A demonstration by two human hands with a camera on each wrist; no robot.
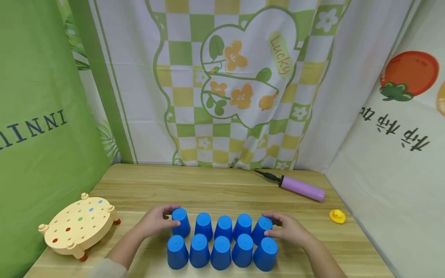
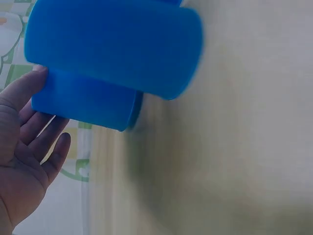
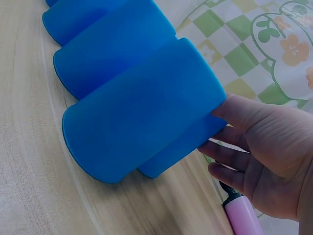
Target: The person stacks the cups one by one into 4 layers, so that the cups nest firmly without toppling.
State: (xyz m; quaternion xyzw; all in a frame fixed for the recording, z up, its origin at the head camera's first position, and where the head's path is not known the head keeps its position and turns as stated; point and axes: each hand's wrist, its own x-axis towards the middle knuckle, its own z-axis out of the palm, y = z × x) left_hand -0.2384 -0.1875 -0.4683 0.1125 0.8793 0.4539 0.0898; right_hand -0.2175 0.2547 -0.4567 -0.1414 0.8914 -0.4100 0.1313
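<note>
Upside-down blue cups stand in two rows on the wooden table. My left hand (image 1: 155,221) holds the back row's left end cup (image 1: 181,223), its thumb on the near side and fingers behind. At the other end of that row, my right hand (image 1: 287,230) pinches the right end cup (image 1: 262,230) in the same way. In the left wrist view a front-row cup (image 2: 112,44) partly covers the held cup (image 2: 83,100). The right wrist view has a front cup (image 3: 142,112) overlapping the held one (image 3: 181,144).
Between the held cups stand several more, such as the back middle cup (image 1: 223,227), with the front row (image 1: 220,253) nearer me. A cream pegged board with legs (image 1: 78,226) is at the left. A purple hand pump (image 1: 301,188) and yellow rubber duck (image 1: 337,216) lie at the right.
</note>
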